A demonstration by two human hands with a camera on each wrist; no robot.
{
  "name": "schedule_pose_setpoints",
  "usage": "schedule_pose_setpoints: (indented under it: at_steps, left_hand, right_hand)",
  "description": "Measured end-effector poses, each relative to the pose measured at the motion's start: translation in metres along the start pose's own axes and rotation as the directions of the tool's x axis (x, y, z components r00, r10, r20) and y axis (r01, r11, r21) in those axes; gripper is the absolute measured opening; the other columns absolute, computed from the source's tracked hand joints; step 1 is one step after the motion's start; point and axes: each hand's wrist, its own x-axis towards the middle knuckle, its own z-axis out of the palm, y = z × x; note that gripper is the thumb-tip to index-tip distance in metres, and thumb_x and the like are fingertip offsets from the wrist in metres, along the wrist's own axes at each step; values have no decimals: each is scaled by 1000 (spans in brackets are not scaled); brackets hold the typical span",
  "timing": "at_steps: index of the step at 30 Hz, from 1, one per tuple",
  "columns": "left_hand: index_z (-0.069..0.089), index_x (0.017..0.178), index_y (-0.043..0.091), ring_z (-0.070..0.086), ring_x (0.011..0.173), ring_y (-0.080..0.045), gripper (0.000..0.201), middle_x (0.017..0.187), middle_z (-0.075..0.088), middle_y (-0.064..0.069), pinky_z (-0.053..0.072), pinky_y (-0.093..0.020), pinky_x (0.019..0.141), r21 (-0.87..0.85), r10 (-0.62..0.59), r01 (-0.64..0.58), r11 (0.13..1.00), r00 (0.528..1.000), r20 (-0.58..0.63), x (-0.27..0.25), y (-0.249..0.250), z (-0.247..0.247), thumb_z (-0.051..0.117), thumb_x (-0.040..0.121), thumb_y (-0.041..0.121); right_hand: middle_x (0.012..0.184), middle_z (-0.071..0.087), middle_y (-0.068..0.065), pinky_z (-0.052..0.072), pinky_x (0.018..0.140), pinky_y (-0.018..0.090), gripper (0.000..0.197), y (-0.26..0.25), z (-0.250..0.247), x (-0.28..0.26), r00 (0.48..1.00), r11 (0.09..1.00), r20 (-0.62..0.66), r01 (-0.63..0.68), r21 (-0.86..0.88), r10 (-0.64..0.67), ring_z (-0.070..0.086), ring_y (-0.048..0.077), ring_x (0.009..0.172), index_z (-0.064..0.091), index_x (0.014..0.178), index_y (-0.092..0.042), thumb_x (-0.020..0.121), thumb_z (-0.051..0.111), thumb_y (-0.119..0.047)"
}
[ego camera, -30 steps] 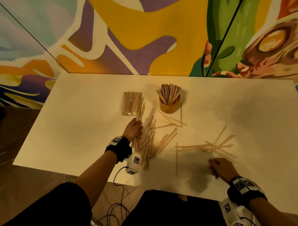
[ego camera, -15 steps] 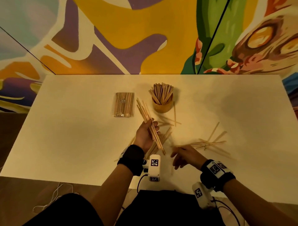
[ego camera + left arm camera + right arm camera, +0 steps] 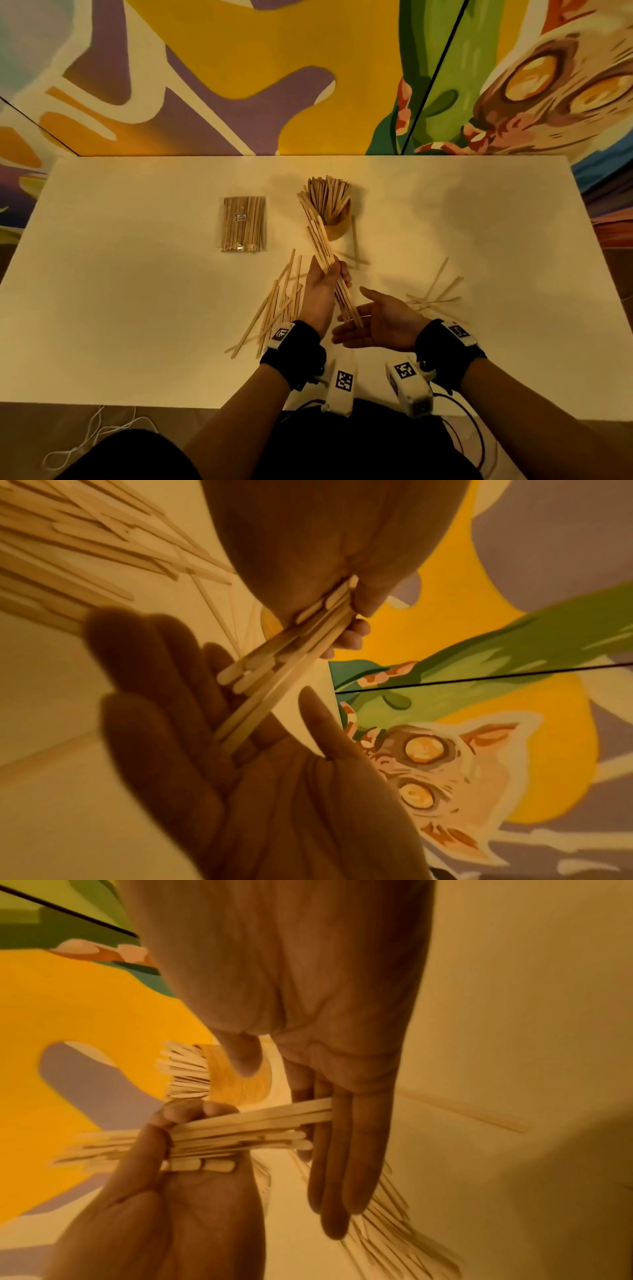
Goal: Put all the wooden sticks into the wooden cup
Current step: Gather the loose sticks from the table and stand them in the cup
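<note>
My left hand (image 3: 327, 279) grips a bundle of wooden sticks (image 3: 320, 236) above the table, its far ends pointing toward the wooden cup (image 3: 337, 224). The cup stands at the table's centre back, packed with upright sticks. My right hand (image 3: 371, 320) is flat, palm turned toward the bundle, and the bundle's near ends (image 3: 308, 1118) butt against its fingers (image 3: 342, 1164). The left wrist view shows the same stick ends (image 3: 240, 723) touching the right palm (image 3: 274, 791). Loose sticks (image 3: 277, 305) lie left of my left wrist, and more loose sticks (image 3: 435, 298) lie to the right.
A sealed clear packet of sticks (image 3: 244, 224) lies left of the cup. A few single sticks (image 3: 354, 236) lie beside the cup. The white table (image 3: 137, 308) ends near my body, and a painted wall (image 3: 239, 68) stands behind it.
My left hand lifted the bundle off the pile and swung it toward the cup. My right hand left the right-hand sticks, moved in, and turned its flat palm against the bundle's near ends.
</note>
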Motion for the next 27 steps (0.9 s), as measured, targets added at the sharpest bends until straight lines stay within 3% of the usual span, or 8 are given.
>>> schedule_pose_setpoints:
  at_steps: [4,7,11,14,17,20,25,27]
  left_hand:
    - [51,92,18,50,72,-22,17,72,54,1,42,-42,79,133,80,-80,988,997,4,-1,6,3,38,103,16]
    - [50,93,20,47,72,-21,17,75,49,-4,42,-38,80,137,109,-110,984,994,12,-2,14,7,37,104,19]
    - [52,96,19,44,67,-14,17,74,46,-2,41,-32,73,106,96,-97,990,995,18,0,19,9,37,104,16]
    - [51,94,17,44,66,-15,17,71,45,-2,41,-30,70,120,84,-89,989,995,49,3,23,7,37,104,16]
    - [47,90,13,42,60,-13,19,67,43,-2,42,-26,61,82,23,-36,996,988,150,1,32,2,35,104,12]
    - [49,97,11,40,57,-13,16,66,42,1,41,-25,54,92,-105,83,992,955,278,-5,35,-7,35,104,12]
    - [49,103,12,38,56,-11,15,67,40,3,38,-24,52,285,-305,189,940,839,450,-20,35,-15,35,104,14]
    - [50,102,13,37,54,-9,15,67,40,3,36,-23,51,342,-363,214,915,806,467,-25,36,-13,36,104,17]
  right_hand:
    - [115,61,35,54,89,44,66,-9,4,-1,1000,1000,3,23,-15,-22,64,45,106,55,116,12,98,38,-49]
    - [105,66,31,56,85,42,64,-16,14,0,998,997,-8,70,-26,-70,68,41,97,56,116,14,100,37,-45]
    - [97,68,23,52,90,45,59,-25,24,0,989,989,-2,146,-34,-147,69,36,91,59,116,9,99,38,-44]
    - [102,68,23,52,90,49,57,-30,27,-2,987,977,-2,162,-139,-164,67,39,97,57,121,2,97,42,-46]
    - [99,67,23,51,89,53,54,-43,23,-10,969,931,-81,199,-305,-233,67,40,94,58,115,1,98,42,-48]
    - [102,71,24,51,91,51,49,-72,17,-26,880,830,-154,347,-436,-449,69,37,96,61,113,-1,100,40,-43]
    - [107,69,16,49,86,39,31,-125,26,-52,609,553,-93,633,-541,-788,66,26,94,63,113,-9,99,45,-32]
    - [107,70,13,46,85,37,27,-133,31,-54,578,471,-37,623,-625,-815,65,24,96,64,111,-11,100,43,-24]
